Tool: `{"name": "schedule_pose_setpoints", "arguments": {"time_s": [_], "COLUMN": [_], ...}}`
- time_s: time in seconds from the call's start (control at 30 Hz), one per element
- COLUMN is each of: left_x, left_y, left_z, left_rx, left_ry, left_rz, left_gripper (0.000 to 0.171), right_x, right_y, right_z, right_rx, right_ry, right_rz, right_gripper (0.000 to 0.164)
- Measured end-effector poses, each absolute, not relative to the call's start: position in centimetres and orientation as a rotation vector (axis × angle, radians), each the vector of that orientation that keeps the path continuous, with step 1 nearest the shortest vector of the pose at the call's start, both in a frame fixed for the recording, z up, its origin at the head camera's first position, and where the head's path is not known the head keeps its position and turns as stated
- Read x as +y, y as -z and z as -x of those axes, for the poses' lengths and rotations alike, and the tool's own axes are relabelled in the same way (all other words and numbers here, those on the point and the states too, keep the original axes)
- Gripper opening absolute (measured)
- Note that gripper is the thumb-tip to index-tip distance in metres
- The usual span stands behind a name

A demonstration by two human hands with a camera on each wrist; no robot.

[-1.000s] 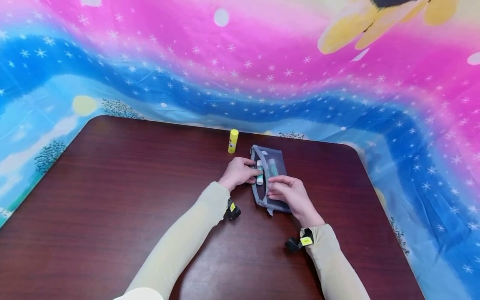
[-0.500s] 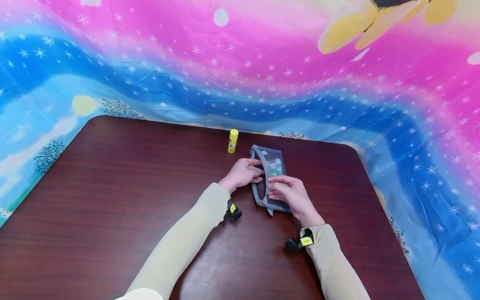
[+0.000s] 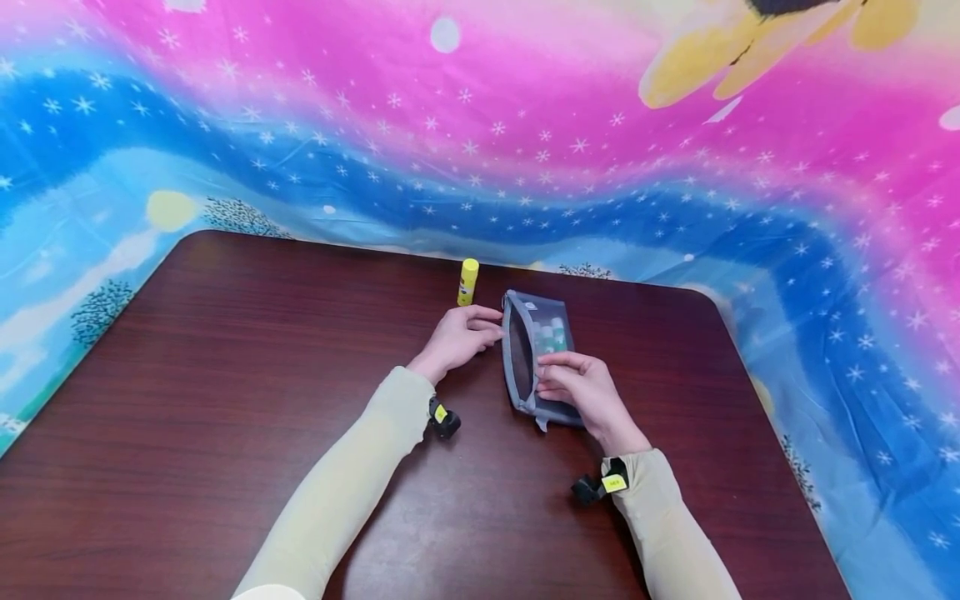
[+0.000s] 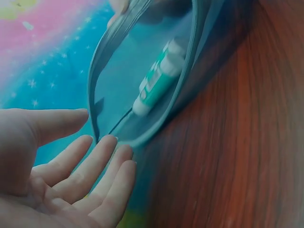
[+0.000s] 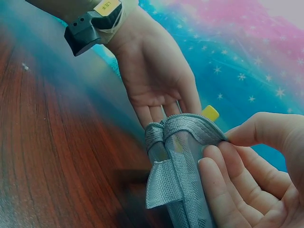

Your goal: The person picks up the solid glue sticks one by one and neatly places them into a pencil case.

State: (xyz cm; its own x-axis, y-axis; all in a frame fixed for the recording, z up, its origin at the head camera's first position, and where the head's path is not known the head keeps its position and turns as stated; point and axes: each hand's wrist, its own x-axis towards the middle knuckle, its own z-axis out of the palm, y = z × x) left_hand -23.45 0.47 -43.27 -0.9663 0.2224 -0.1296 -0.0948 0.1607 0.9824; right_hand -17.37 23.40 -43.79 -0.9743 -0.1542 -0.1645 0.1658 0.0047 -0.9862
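A grey mesh zipper pouch [image 3: 551, 310] lies on the table with its mouth gaping toward the left. Inside it, two white-and-green glue sticks [image 4: 159, 83] lie side by side, showing through the mesh in the head view. My right hand [image 3: 579, 387] pinches the zippered edge [image 5: 209, 126] of the pouch between thumb and fingers. Just outside the mouth is my left hand [image 3: 456, 337], palm up in the left wrist view with nothing in it and fingers relaxed. A yellow glue stick [image 3: 467, 283] stands upright behind the left hand.
The dark wood table [image 3: 247, 358] has rounded far corners. A colourful patterned cloth [image 3: 360, 142] hangs behind and along its sides. Each wrist wears a black camera, such as the left one [image 3: 445, 419].
A glue stick at the pouch's mouth has gone in beside the other. My left hand has let go and drawn back left out of the pouch. The right hand keeps its pinch.
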Motion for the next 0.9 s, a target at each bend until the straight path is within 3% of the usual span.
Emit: {"name": "schedule_pose_setpoints", "arguments": {"time_s": [0.9], "left_x": [-4.4], "left_y": [43.5], "left_z": [24.3], "left_rx": [2.308], "left_ry": [-1.936], "left_rz": [-0.041], "left_gripper": [0.038], "right_x": [23.5], "right_y": [43.8], "right_z": [17.2], "right_rx": [2.038], "right_ry": [2.086], "right_rz": [0.006], "right_gripper": [0.027]}}
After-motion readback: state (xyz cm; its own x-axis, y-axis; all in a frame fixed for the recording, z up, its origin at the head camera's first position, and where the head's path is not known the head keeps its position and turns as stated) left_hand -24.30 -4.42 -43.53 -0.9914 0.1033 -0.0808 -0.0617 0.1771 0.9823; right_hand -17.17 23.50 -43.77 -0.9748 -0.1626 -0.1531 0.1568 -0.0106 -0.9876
